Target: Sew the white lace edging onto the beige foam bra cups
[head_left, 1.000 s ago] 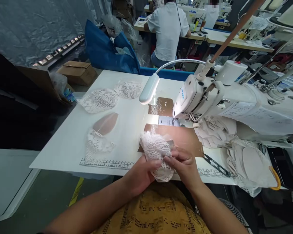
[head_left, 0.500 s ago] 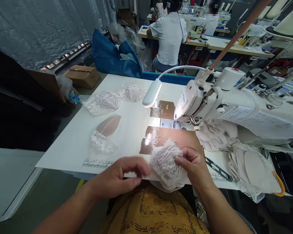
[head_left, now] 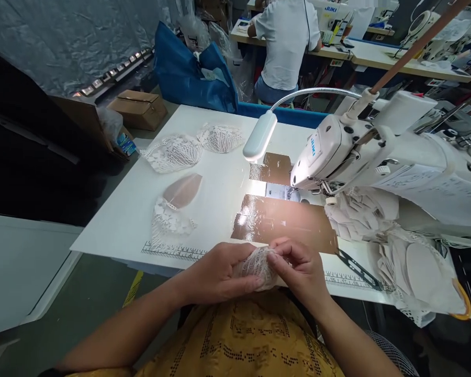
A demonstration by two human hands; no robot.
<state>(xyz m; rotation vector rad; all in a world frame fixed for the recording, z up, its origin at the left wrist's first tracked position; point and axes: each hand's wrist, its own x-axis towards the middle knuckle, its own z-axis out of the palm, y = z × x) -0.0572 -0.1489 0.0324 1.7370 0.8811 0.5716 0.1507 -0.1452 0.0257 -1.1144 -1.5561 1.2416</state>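
Observation:
A white lace bra cup is gathered between both hands at the table's front edge, partly hidden by the fingers. My left hand wraps round its left side, thumb in front. With thumb and fingertips, my right hand pinches its upper right edge. To the left on the white table lie two finished-looking lace cups. Nearer me are a beige cup piece and a lace piece touching it. Beyond my hands, brown tape covers part of the tabletop before the sewing machine.
A lamp on a bent neck hangs over the table. Piles of pale fabric pieces lie at the right, near dark thread snips. A blue bag and cardboard box stand behind. A person in white sits beyond.
My left hand has moved right and closed on the lace cup, which is now bunched between both hands. The view has shifted, with the table's far side higher in the picture.

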